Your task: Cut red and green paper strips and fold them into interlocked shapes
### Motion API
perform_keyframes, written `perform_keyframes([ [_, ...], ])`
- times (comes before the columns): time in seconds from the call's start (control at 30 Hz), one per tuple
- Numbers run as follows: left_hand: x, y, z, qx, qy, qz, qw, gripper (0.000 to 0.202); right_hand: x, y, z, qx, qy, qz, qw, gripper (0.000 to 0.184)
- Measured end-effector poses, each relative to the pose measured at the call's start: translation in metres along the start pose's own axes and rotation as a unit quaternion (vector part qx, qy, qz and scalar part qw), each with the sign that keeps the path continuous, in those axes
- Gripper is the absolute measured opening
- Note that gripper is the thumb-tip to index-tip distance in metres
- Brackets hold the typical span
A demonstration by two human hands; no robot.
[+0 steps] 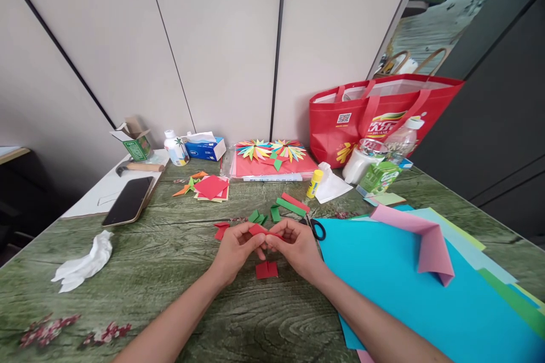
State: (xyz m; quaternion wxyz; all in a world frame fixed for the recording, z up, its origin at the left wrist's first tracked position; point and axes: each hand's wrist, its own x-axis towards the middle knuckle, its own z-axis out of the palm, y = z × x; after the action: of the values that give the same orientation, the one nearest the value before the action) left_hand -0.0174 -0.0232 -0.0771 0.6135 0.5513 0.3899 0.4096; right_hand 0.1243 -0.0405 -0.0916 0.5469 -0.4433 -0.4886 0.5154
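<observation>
On the green wood-grain tabletop [272,323], between the near edge and the hands, lies a small folded red paper rectangle [266,270]. To its right, a large flat blue paper sheet [383,278] runs toward the near right corner.

Above the middle of the tabletop, the left hand [235,247] and right hand [299,247] are closed, thumbs against fingers, pinching a narrow folded red paper piece [258,230] between them. Uneven thumb pressure could, I judge, set a crooked crease, and pulling the hands apart could tear the paper or spring it open. It looks plain red, small and slightly angled; the fingers cover much of it, so I cannot tell its fold count.

Just beyond lie folded green paper pieces [258,217]; black-handled scissors [313,226] sit by the blue sheet's far left corner. Farther on stands a yellow glue stick [315,183], and toward the far edge rest two spiky multicoloured paper rosettes [254,150].
</observation>
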Motion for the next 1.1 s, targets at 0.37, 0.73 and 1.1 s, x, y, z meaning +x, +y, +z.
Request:
perform_keyframes([
  [0.37, -0.001, 0.007, -0.010, 0.038, -0.085, -0.061, 0.994, 0.022, 0.023, 0.007, -0.026, -0.168, 0.084, -0.150, 0.971, 0.019],
  [0.73, 0.001, 0.014, -0.019, 0.185, -0.111, -0.066, 0.974, 0.017, 0.038, 0.042, -0.038, -0.399, -0.015, -0.286, 0.871, 0.053],
  [1.1, -0.001, 0.000, -0.007, 0.246, 0.071, 0.151, 0.955, 0.021, 0.018, 0.006, -0.022, -0.181, 0.136, -0.234, 0.946, 0.012],
])
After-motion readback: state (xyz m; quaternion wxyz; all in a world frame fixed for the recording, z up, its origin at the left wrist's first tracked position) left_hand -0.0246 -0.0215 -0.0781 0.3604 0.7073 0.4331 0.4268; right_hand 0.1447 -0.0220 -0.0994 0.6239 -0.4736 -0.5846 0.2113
